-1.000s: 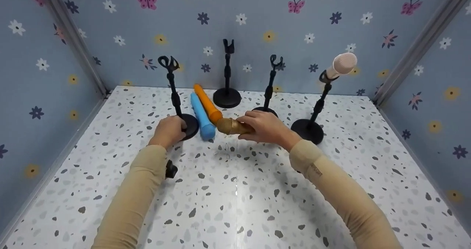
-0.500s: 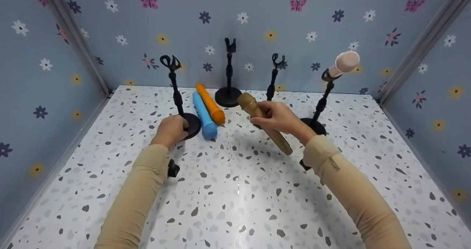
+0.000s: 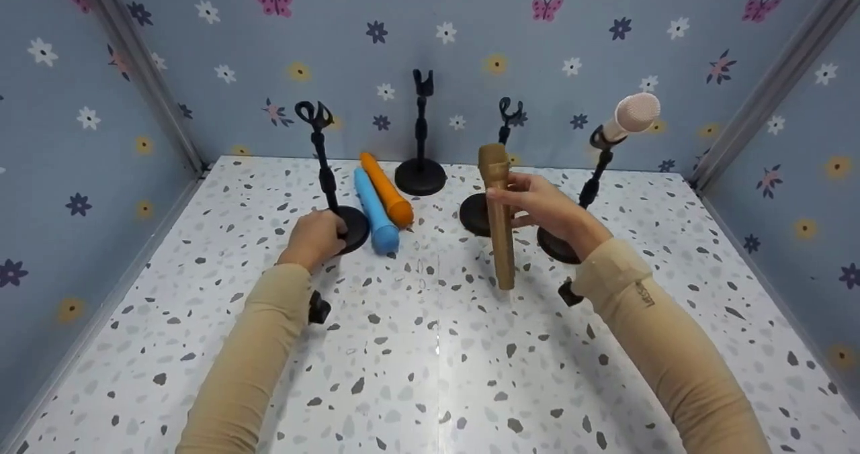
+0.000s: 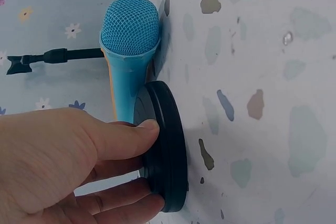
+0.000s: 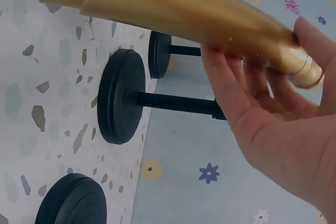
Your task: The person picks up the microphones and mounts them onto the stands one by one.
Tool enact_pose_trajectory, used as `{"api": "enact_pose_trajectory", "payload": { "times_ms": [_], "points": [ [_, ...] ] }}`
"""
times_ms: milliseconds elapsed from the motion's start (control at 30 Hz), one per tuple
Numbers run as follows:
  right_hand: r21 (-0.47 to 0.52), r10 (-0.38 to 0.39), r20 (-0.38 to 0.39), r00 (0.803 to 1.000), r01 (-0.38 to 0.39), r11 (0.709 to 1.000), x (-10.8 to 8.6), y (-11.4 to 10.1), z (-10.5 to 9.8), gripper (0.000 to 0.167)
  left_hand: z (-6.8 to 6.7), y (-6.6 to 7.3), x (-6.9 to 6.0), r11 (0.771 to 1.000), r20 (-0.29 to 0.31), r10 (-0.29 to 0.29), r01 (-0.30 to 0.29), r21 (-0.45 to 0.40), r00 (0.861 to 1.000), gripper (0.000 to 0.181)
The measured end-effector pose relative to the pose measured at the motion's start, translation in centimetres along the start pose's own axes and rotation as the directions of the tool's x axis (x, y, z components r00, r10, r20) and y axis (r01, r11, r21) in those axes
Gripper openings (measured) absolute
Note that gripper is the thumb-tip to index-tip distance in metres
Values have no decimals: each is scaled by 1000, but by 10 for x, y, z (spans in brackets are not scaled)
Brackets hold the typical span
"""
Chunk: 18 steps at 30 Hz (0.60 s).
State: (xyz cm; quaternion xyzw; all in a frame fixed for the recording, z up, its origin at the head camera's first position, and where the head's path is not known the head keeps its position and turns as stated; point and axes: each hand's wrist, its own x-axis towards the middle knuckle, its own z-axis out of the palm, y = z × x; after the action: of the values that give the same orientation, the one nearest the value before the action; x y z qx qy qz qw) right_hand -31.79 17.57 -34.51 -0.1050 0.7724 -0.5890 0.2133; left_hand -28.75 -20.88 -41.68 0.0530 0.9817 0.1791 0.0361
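Speckled table (image 3: 390, 387), gold microphone (image 3: 500, 225), now more upright

Head view forward, down; wrist views close, sideways; all share tabletop (image 3: 376, 373).

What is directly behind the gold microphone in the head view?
A black stand: its clip shows above the gold microphone, part of its round base to the left. The microphone covers the lower pole and some of the base.
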Motion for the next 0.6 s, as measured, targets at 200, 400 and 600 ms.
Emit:
{"api": "enact_pose_trajectory", "payload": {
  "times_ms": [200,400,600],
  "points": [
    [158,48,-61,997,-37,987,-1,0,-6,67,2,0,-1,1000,-12,7,-7,0,1000,27],
    [245,58,-103,993,-31,969,-2,4,-11,61,8,0,-5,1000,-62,31,-31,-4,998,26],
    [316,50,-115,992,-11,949,-3,5,-16,61,14,-3,-11,995,-109,83,-77,58,991,20]
  ]
}}
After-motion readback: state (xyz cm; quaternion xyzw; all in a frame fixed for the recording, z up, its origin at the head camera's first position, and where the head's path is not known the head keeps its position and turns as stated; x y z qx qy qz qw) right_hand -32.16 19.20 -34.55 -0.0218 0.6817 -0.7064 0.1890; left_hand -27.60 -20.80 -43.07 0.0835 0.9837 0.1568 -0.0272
